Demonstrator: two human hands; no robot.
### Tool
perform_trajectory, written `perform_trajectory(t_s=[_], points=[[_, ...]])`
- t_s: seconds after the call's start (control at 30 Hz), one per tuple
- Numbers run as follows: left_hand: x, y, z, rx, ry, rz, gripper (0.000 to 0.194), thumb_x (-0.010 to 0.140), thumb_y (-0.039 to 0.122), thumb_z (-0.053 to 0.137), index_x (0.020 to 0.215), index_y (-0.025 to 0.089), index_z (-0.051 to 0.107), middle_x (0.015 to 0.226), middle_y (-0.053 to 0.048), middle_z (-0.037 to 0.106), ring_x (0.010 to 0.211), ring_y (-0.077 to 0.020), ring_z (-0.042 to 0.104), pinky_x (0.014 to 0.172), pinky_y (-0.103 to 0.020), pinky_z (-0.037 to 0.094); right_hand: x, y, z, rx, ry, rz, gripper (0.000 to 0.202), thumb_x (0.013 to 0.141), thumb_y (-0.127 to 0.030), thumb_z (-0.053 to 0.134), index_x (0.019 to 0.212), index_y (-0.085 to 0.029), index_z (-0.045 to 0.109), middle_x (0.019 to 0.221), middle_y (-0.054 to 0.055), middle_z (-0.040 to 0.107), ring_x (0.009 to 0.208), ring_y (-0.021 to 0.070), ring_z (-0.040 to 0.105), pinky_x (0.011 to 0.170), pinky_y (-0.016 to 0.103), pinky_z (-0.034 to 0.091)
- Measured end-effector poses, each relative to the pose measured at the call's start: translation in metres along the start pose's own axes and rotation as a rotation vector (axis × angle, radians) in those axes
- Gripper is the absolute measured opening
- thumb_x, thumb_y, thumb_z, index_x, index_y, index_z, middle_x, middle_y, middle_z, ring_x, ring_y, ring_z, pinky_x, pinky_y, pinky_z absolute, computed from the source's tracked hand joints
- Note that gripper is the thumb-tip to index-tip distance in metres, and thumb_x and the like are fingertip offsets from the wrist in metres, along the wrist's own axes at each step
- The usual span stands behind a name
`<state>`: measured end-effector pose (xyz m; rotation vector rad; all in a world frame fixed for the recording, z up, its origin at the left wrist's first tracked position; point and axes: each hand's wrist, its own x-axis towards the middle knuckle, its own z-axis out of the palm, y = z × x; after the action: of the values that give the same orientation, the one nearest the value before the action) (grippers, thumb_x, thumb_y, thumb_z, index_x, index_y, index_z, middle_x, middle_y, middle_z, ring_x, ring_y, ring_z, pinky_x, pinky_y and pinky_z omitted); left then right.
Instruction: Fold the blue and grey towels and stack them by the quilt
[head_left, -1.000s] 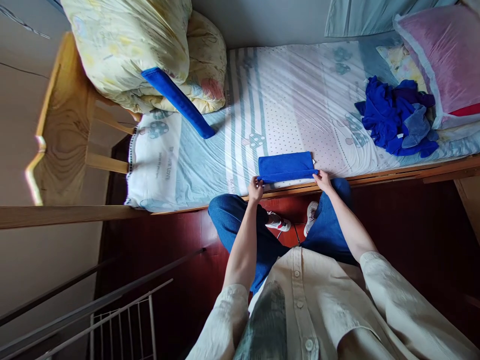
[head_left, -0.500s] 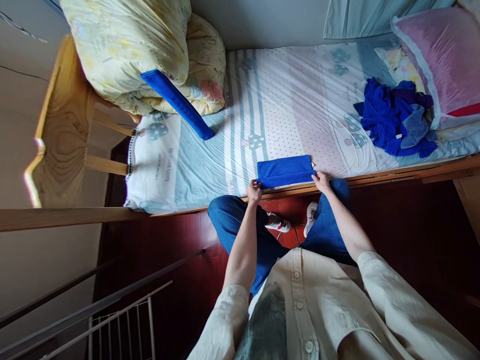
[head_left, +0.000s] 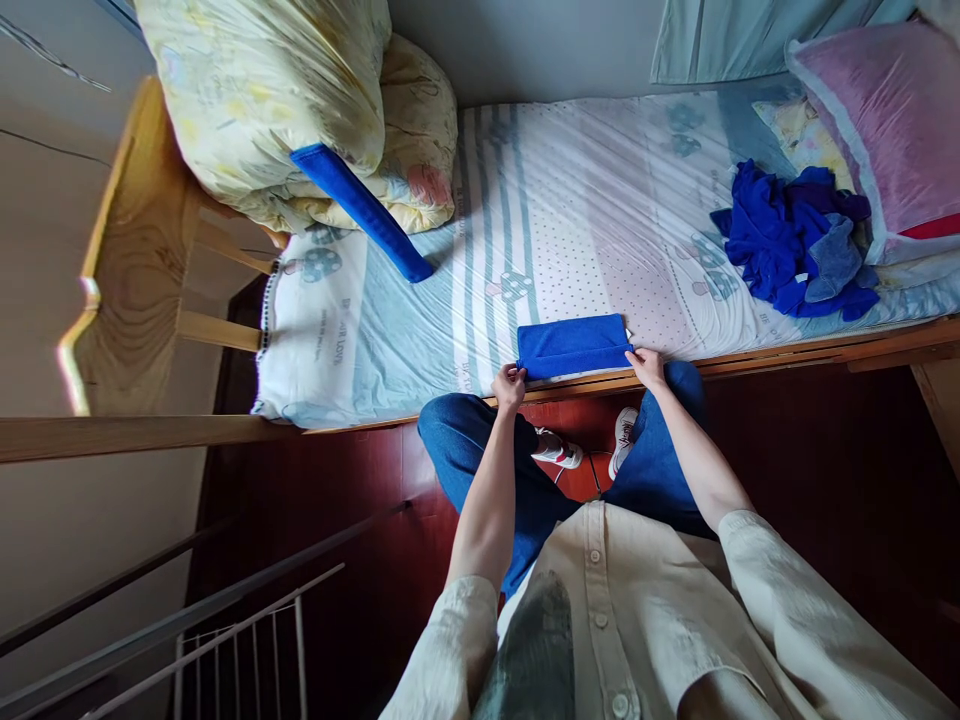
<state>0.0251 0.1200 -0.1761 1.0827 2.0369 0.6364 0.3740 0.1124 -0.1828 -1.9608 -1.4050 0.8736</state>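
Observation:
A blue towel [head_left: 574, 340], folded into a flat rectangle, lies on the near edge of the bed. My left hand [head_left: 510, 384] pinches its near left corner, and my right hand [head_left: 646, 368] grips the near right corner. Between the hands, the near edge is turned over in a narrow band. Further left, a long narrow folded blue towel [head_left: 361, 213] leans from the quilt down onto the sheet. To the right sits a crumpled heap of blue cloths [head_left: 787, 235], with a greyer piece on top.
The bed's patterned sheet [head_left: 570, 210] stretches beyond my hands. A yellow quilt [head_left: 277, 90] is piled at the left by the wooden bed end [head_left: 135, 260]. A pink pillow [head_left: 892, 120] lies at the far right. Metal rails [head_left: 300, 650] stand at the lower left.
Both hands keep hold of the blue towel's near corners, almost unmoved. The whole view has shifted slightly, so the scene sits a little further right and lower.

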Motion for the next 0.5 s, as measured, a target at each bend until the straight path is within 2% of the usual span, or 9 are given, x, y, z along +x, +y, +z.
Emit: perform_trajectory(t_s=[0.17, 0.3, 0.5], points=[[-0.003, 0.0076, -0.0023, 0.066, 0.027, -0.033, 0.023, 0.092, 0.033, 0.064, 0.103, 0.017, 0.076, 0.088, -0.01, 0.08, 0.1, -0.0282, 0.076, 0.098, -0.036, 0.054, 0.0018, -0.0016, 0.0016, 0.043, 0.039, 0.064, 0.029, 0.085, -0.046, 0.069, 0.071, -0.02, 0.069, 0.075, 0.006, 0.077, 0.079, 0.0254, 0.073, 0.075, 0.032, 0.053], [-0.0016, 0.0081, -0.002, 0.079, 0.041, -0.058, 0.026, 0.093, 0.035, 0.063, 0.102, 0.017, 0.078, 0.085, -0.011, 0.079, 0.101, -0.0308, 0.075, 0.097, -0.039, 0.054, 0.003, 0.0005, 0.0025, 0.033, 0.044, 0.073, 0.028, 0.084, -0.045, 0.072, 0.073, -0.019, 0.075, 0.078, 0.007, 0.08, 0.082, 0.0284, 0.077, 0.078, 0.034, 0.057], [0.0062, 0.0027, 0.0014, 0.069, 0.06, -0.069, 0.023, 0.092, 0.036, 0.063, 0.1, 0.019, 0.076, 0.077, -0.006, 0.075, 0.094, -0.0277, 0.075, 0.094, -0.036, 0.054, 0.0055, 0.0055, 0.0038, 0.05, 0.06, 0.049, 0.026, 0.087, -0.042, 0.07, 0.082, -0.018, 0.079, 0.088, 0.01, 0.083, 0.086, 0.0287, 0.079, 0.081, 0.035, 0.059]])
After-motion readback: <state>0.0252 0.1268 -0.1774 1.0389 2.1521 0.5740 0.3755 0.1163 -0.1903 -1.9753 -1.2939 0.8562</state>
